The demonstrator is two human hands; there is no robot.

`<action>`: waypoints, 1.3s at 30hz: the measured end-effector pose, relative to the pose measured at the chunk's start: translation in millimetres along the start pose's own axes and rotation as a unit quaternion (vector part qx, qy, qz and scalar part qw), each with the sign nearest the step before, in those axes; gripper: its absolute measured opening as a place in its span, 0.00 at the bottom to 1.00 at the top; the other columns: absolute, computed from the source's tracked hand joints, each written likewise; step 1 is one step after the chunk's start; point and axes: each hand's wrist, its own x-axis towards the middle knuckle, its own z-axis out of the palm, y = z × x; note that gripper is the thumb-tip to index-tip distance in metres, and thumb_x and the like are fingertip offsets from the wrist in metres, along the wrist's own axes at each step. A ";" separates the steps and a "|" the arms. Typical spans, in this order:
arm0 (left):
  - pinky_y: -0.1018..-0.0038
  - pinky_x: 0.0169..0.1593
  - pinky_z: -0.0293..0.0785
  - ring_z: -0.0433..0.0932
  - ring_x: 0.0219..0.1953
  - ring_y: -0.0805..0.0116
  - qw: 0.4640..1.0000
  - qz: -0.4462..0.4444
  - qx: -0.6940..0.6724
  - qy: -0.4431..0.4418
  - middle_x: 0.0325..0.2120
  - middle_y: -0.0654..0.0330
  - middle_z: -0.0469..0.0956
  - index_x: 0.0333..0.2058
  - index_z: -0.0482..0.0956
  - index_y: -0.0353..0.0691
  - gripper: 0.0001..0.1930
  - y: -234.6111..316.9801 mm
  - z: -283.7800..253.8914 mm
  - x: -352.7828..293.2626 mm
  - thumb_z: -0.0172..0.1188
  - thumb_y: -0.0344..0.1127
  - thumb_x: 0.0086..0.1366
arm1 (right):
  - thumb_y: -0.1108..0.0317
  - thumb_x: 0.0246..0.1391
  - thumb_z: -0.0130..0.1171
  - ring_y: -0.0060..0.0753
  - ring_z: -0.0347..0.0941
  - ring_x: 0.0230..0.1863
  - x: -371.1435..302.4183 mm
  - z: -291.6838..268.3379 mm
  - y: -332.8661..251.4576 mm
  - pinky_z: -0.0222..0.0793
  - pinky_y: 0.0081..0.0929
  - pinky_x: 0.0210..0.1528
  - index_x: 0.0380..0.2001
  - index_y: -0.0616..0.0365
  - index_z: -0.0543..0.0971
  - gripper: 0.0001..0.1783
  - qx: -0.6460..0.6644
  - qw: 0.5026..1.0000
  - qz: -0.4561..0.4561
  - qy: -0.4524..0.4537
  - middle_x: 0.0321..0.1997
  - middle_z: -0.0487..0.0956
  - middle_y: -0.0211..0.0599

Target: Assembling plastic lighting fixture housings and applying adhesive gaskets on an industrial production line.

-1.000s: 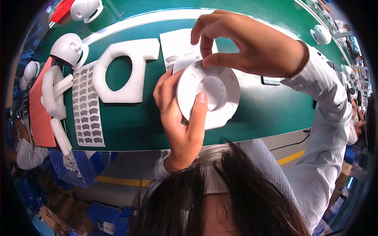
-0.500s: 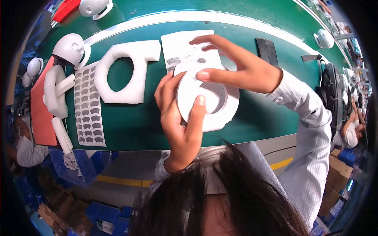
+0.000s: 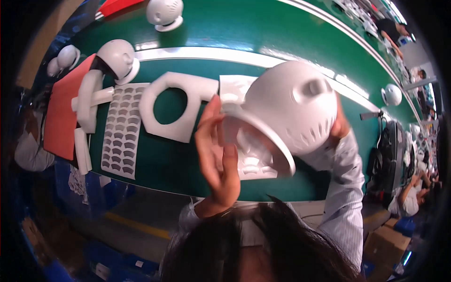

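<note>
A white round appliance housing, with a short knob and slots in its side, is tilted above the table. Its ring-shaped base faces down toward me. My left hand grips the left edge of that base between thumb and fingers. At the far right side of the housing, my right hand supports it, most of its fingers hidden behind the shell. Partly covered below lies a white sticker sheet with grey curved labels.
Left of my hands lie a white foam piece with a round hole and a second label sheet. Further left are a red-orange board, foam pieces and another white housing. A black bag-like item stands right.
The white housing has been lifted and tipped, so its rounded shell now shows. My right hand has moved from the base round to the shell's far right side. The view has shifted.
</note>
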 end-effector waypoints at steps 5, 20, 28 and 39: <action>0.61 0.59 0.58 0.74 0.48 0.56 0.974 -0.046 0.220 -0.021 0.38 0.52 0.77 0.37 0.71 0.32 0.07 -18.3 -44.2 -21.4 0.46 0.24 0.62 | 0.46 0.27 0.73 0.40 0.73 0.43 108.2 -74.2 -16.8 0.70 0.35 0.46 0.52 0.57 0.64 0.49 -0.393 0.902 -0.116 0.137 0.48 0.71 0.47; 0.59 0.49 0.69 0.76 0.39 0.55 0.888 0.029 0.452 0.082 0.32 0.53 0.77 0.30 0.75 0.33 0.06 -18.2 -81.2 -59.2 0.50 0.20 0.55 | 0.49 0.30 0.72 0.59 0.62 0.57 292.0 16.4 36.7 0.66 0.59 0.46 0.63 0.25 0.49 0.57 -0.754 0.599 -0.269 0.036 0.63 0.57 0.47; 0.61 0.47 0.71 0.77 0.35 0.55 0.903 -0.001 0.415 0.110 0.28 0.53 0.77 0.29 0.74 0.32 0.05 -23.6 -83.7 -61.4 0.49 0.19 0.56 | 0.67 0.41 0.66 0.60 0.65 0.51 374.7 59.8 98.0 0.74 0.55 0.38 0.61 0.19 0.49 0.50 -0.882 0.420 -0.198 0.080 0.64 0.53 0.49; 0.70 0.47 0.70 0.75 0.38 0.63 0.961 -0.128 0.216 0.120 0.36 0.54 0.76 0.42 0.71 0.29 0.10 13.3 -79.9 -23.1 0.48 0.23 0.62 | 0.61 0.37 0.70 0.32 0.62 0.59 143.9 6.0 49.9 0.61 0.34 0.59 0.60 0.57 0.59 0.47 -0.091 0.993 0.017 -0.070 0.60 0.65 0.38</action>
